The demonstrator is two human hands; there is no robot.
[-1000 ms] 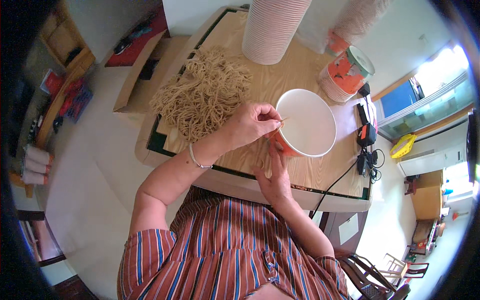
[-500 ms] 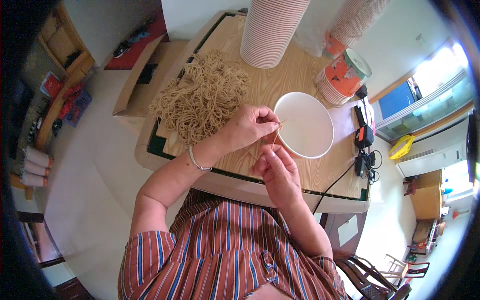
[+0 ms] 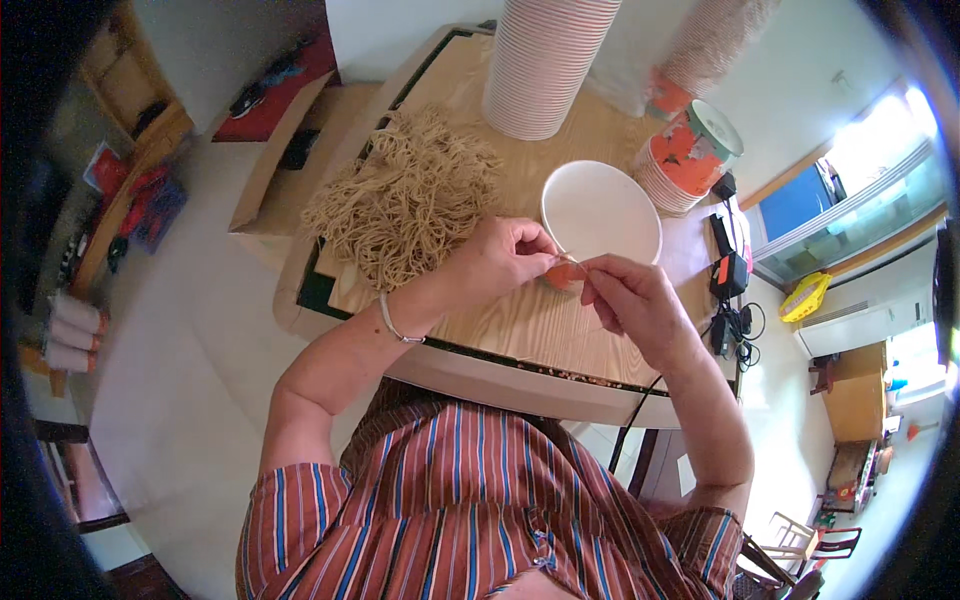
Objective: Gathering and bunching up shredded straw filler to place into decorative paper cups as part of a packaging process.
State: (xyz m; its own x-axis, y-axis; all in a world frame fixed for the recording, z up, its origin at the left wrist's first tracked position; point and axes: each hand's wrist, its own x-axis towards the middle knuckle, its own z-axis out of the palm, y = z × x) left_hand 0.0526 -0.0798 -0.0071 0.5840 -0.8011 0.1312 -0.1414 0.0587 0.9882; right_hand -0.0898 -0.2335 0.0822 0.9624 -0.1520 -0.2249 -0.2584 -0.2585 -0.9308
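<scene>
My left hand (image 3: 505,255), a bracelet on its wrist, pinches a short piece of tan string (image 3: 572,261) between thumb and fingertips. On the other side of that string my right hand (image 3: 638,305) also pinches it, so the piece runs between my two hands. Just beyond them stands a white paper tub (image 3: 603,208), open at the top, with orange on its outer side. My fingertips partly hide its near side, and I cannot tell whether the string touches it. Left of it lies a loose, tangled heap of tan string (image 3: 410,195), close behind my left hand.
A tall stack of paper tubs (image 3: 545,80) stands at the table's back. Orange patterned tubs (image 3: 685,160) are nested at the right, near black adapters and cables (image 3: 730,275). An open cardboard box (image 3: 275,180) is at the table's left. The table (image 3: 500,325) has a wood-grain top.
My right hand has moved up and right from below my left hand to beside it, turning palm down. The white tub has shifted slightly toward the back. My left hand stays nearly in place.
</scene>
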